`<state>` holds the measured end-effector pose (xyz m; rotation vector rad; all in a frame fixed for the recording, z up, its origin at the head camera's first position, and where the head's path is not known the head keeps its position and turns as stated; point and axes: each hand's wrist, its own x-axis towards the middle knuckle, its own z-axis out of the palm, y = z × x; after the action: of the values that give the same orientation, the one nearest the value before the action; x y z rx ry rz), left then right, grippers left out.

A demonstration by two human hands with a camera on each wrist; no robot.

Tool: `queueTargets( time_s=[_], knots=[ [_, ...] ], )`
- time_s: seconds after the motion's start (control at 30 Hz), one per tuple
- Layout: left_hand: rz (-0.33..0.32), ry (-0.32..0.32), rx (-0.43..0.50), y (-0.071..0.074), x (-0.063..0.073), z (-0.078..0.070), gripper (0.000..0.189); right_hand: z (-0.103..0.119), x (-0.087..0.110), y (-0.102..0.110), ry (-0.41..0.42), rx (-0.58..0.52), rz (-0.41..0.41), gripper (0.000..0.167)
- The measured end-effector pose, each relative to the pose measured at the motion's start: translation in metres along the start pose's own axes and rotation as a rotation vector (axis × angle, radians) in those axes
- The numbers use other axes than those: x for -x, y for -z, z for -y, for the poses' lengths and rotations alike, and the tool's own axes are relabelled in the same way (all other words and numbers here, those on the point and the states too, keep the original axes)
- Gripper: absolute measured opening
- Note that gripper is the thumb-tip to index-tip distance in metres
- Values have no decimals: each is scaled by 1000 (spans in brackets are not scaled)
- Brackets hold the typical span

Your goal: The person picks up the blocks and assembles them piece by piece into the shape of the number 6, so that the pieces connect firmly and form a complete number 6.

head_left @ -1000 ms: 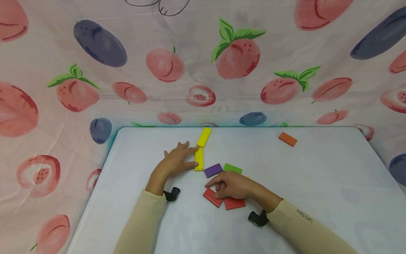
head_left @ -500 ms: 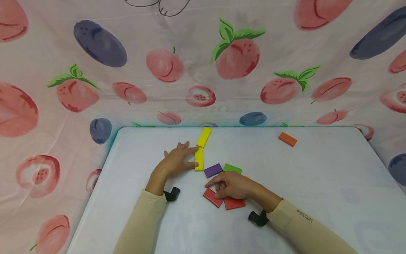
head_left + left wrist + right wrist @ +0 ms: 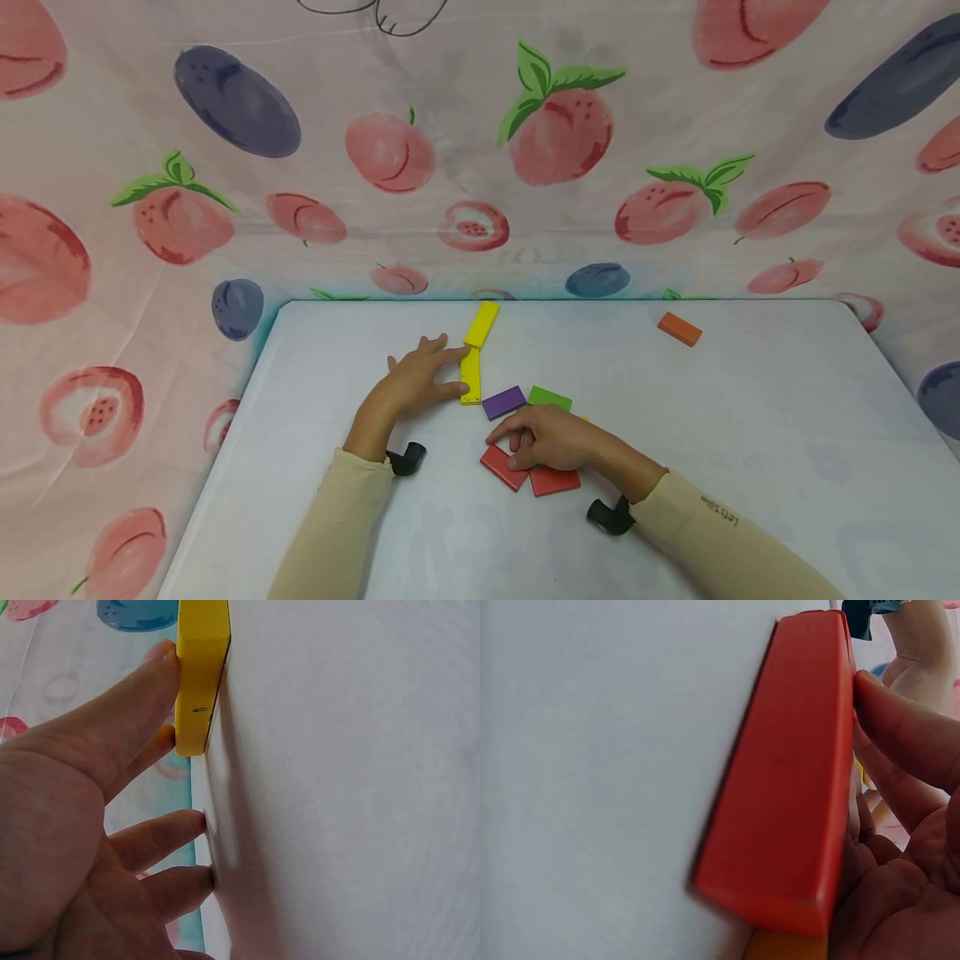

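Note:
My left hand (image 3: 411, 379) rests its thumb and forefinger on a yellow block (image 3: 470, 377), with the other fingers spread to its left. In the left wrist view, thumb and forefinger touch one face of the yellow block (image 3: 201, 682). Another yellow block (image 3: 482, 323) lies end to end beyond it. My right hand (image 3: 555, 437) has its thumb on a red block (image 3: 503, 467) and its forefinger just past that block's far edge. A second red block (image 3: 555, 481) lies partly under this hand; a red block (image 3: 780, 772) fills the right wrist view.
A purple block (image 3: 504, 402) and a green block (image 3: 551, 397) lie beyond my right hand. An orange-yellow block (image 3: 787, 945) is mostly hidden. An orange block (image 3: 680, 329) lies apart at the table's far right. A fruit-print cloth (image 3: 465, 167) hangs behind the white table (image 3: 750, 400).

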<state>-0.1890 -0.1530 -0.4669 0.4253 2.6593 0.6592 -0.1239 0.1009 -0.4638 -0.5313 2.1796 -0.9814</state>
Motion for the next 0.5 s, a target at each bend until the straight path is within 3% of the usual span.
queueTargets(
  time_s=[0.5],
  knots=[
    [4,-2,6,1,1,-1,65,1,1,0,-1,8,-4,29]
  ],
)
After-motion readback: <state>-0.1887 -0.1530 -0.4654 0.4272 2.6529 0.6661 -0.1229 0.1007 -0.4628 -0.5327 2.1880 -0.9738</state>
